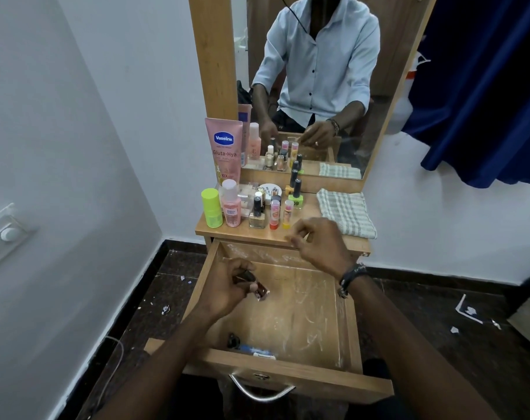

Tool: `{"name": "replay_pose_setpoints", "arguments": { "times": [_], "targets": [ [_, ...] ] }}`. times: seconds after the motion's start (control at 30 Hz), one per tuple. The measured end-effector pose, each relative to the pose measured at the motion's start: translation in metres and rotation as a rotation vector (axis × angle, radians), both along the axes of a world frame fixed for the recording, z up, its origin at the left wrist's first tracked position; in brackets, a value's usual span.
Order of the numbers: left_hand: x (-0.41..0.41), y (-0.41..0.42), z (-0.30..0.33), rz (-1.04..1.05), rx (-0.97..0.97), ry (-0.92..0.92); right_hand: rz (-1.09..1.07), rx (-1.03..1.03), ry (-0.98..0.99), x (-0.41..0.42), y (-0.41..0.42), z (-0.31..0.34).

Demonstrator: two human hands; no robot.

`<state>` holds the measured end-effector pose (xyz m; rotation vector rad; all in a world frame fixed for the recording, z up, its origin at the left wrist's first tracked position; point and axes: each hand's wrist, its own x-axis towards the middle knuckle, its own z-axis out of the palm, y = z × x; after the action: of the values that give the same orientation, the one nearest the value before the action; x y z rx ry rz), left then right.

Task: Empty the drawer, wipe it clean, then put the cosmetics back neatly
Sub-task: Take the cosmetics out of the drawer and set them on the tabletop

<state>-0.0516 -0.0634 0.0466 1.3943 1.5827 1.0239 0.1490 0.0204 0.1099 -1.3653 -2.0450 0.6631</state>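
Over drawer point(347, 325) | L hand point(227, 287) pinching dark bottle point(259, 289) | R hand point(320, 244) raised, fingers loosely curled, holding nothing

Even, soft indoor light fills the scene, bright on the pale painted walls point(75, 147) and dimmer over the dark speckled stone floor point(439, 344). Shadows are faint and diffuse, with no hard edges. The wood-framed mirror point(318, 86) shows a mild hazy sheen, and the curved metal drawer handle point(259, 392) carries a small highlight. Wide-angle distortion bends and leans straight lines towards the edges. Detail is slightly soft throughout, and the blue curtain point(485, 101) sinks into near-black folds.
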Motion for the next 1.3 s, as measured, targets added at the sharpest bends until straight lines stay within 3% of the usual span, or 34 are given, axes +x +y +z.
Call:
{"name": "replay_pose_setpoints", "arguments": {
  "times": [0.07,0.13,0.37,0.57,0.63,0.77,1.03,1.3],
  "targets": [
    [0.01,0.002,0.008,0.048,0.021,-0.073,0.227,-0.238,-0.141,-0.004,-0.01,-0.001],
    [0.018,0.004,0.015,0.042,0.062,-0.101,0.36,-0.35,-0.222,-0.007,-0.016,-0.005],
    [0.028,0.011,0.028,0.068,0.152,-0.075,0.392,-0.347,-0.118,-0.003,-0.014,-0.005],
    [0.008,0.006,0.027,0.017,0.156,0.16,0.059,-0.219,0.068,0.026,0.018,0.019],
    [-0.007,0.003,0.02,-0.068,0.056,0.217,-0.051,-0.172,0.119,0.031,0.034,0.02],
    [-0.029,0.0,0.013,-0.225,-0.191,0.271,-0.198,-0.059,0.032,0.024,0.064,0.006],
    [-0.038,-0.007,0.007,-0.386,-0.349,0.281,-0.256,0.026,-0.145,-0.003,0.081,-0.017],
    [-0.044,-0.009,0.001,-0.43,-0.362,0.262,-0.228,0.009,-0.073,-0.01,0.082,-0.02]
  ]
}}
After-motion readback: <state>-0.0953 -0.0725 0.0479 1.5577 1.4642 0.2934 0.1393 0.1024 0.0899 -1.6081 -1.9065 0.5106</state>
